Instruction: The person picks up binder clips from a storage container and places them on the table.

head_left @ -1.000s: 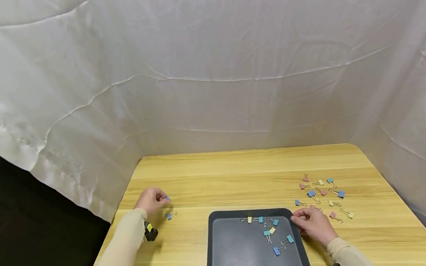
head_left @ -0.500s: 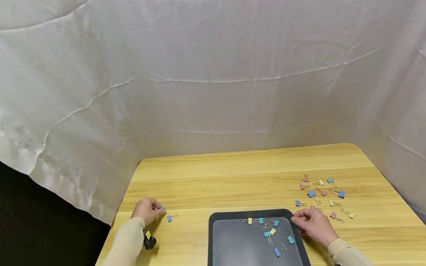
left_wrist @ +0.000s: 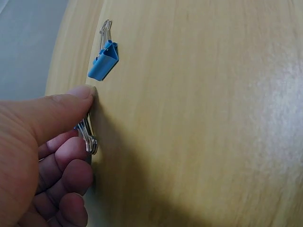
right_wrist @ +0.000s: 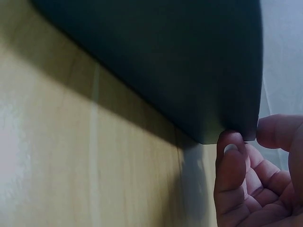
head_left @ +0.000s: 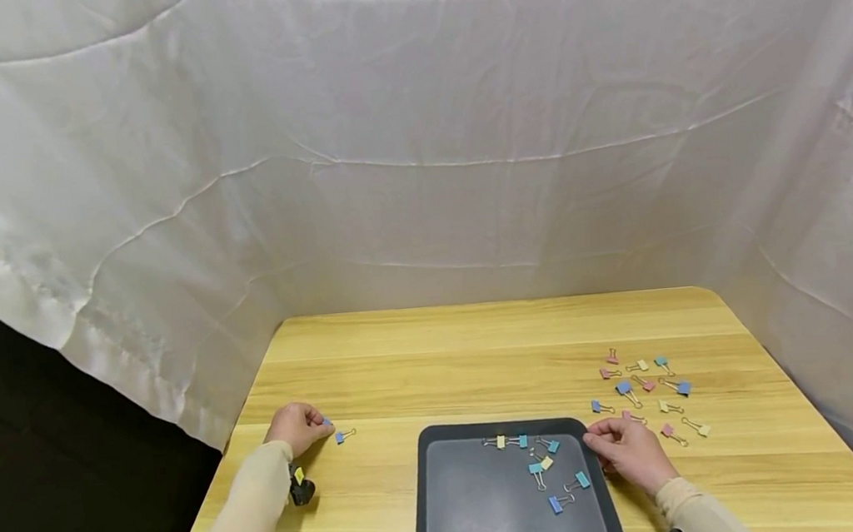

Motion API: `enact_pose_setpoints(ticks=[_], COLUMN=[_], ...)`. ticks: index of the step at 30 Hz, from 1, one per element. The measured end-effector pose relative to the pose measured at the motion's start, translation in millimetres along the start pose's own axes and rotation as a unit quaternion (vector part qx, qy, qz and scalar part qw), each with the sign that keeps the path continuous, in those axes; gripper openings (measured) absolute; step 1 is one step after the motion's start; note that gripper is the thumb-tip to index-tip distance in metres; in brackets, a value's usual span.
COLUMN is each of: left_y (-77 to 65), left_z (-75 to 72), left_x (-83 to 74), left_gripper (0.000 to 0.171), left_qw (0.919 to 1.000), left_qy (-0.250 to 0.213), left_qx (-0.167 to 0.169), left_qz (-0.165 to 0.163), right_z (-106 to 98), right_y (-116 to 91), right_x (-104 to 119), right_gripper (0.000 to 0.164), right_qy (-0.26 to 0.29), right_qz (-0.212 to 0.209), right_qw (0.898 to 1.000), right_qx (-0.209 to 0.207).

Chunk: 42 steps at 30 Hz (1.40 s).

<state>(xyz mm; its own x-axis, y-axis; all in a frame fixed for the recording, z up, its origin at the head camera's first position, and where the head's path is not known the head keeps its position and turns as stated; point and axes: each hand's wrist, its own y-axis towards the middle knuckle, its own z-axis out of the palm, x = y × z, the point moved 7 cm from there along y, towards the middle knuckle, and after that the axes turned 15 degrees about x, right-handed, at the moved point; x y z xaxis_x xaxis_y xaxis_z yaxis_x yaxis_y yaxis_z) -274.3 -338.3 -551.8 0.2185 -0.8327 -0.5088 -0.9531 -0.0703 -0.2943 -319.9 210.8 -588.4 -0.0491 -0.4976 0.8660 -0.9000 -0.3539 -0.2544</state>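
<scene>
At the table's left side my left hand (head_left: 299,428) pinches a blue binder clip (head_left: 327,422) between thumb and fingers. Its wire handles (left_wrist: 87,135) poke out below the thumb in the left wrist view, while its body is mostly hidden. Just beyond the thumb tip lies a second blue binder clip (left_wrist: 104,61) on the wood. My right hand (head_left: 632,453) grips the upper right corner of a dark grey tray (head_left: 419,500); from the right wrist, thumb and finger are seen on the tray wall (right_wrist: 165,56). Several blue, teal and yellow binder clips (head_left: 555,504) lie in the tray's right half.
On the table right of the tray, several pink, yellow, blue and teal binder clips (head_left: 646,384) are scattered. The wooden table (head_left: 434,365) ends at a pale curtain (head_left: 423,216) behind and to the sides. Dark floor (head_left: 52,479) shows at left.
My left hand has come down and slightly left with its blue binder clip, towards the tabletop beside the other blue clip. The right hand keeps its place on the tray.
</scene>
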Motion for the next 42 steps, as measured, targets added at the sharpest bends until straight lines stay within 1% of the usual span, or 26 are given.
enact_pose_setpoints(ticks=[5,8,10,14,16,19,22,25,30,33,36,42], left_y=[-1.0,-2.4,-3.5,-4.8,-4.2,-2.2,0.4,2.5,4.4,4.1,3.2,-1.8], left_z=[-1.1,-4.0,-6.9,-11.6,-11.8,-10.3,-7.2,-2.3,9.2,18.6,29.8,54.2], left_x=[0.1,-4.9,-11.2,-30.1,-40.0,-54.7,-71.7,-92.5,-132.1,-155.2,-175.9,-216.7], left_gripper=[0.02,0.019,0.019,0.017,0.016,0.018,0.021,0.023,0.025,0.027,0.028,0.024], left_qw=[1.0,0.9999,0.9999,0.9995,0.9992,0.9989,0.9983,0.9967,0.9901,0.9834,0.977,0.9616], left_qy=[-0.009,-0.016,-0.015,0.0,0.005,-0.004,-0.011,-0.004,0.019,0.037,0.049,0.062], left_qx=[0.001,-0.001,-0.006,-0.02,-0.02,-0.017,-0.013,-0.007,0.004,0.01,0.022,0.034], left_qz=[-0.004,-0.003,0.003,0.025,0.034,0.043,0.057,0.081,0.139,0.177,0.206,0.265], right_z=[0.3,0.5,0.3,-0.4,-0.4,-0.4,-0.5,-0.3,0.0,0.1,0.3,0.1], right_y=[-0.8,-1.2,-1.7,-2.6,-3.3,-3.4,-2.8,-1.5,-0.1,-0.8,-2.8,-4.0], right_x=[0.3,0.7,1.6,3.4,4.5,5.1,4.6,3.1,1.3,3.0,5.7,7.0], right_gripper=[0.016,0.017,0.018,0.019,0.02,0.02,0.019,0.018,0.018,0.018,0.019,0.019], right_qy=[0.003,0.003,0.001,-0.004,-0.005,-0.003,-0.001,-0.002,-0.002,-0.001,-0.001,-0.008], right_qz=[0.002,0.001,0.001,0.004,0.002,0.0,-0.001,0.0,0.001,-0.001,-0.004,0.0], right_qw=[1.0,1.0,1.0,1.0,1.0,1.0,1.0,1.0,1.0,1.0,1.0,1.0], right_qx=[0.003,0.005,0.005,0.003,0.004,0.003,0.004,0.004,0.002,0.004,0.007,0.006])
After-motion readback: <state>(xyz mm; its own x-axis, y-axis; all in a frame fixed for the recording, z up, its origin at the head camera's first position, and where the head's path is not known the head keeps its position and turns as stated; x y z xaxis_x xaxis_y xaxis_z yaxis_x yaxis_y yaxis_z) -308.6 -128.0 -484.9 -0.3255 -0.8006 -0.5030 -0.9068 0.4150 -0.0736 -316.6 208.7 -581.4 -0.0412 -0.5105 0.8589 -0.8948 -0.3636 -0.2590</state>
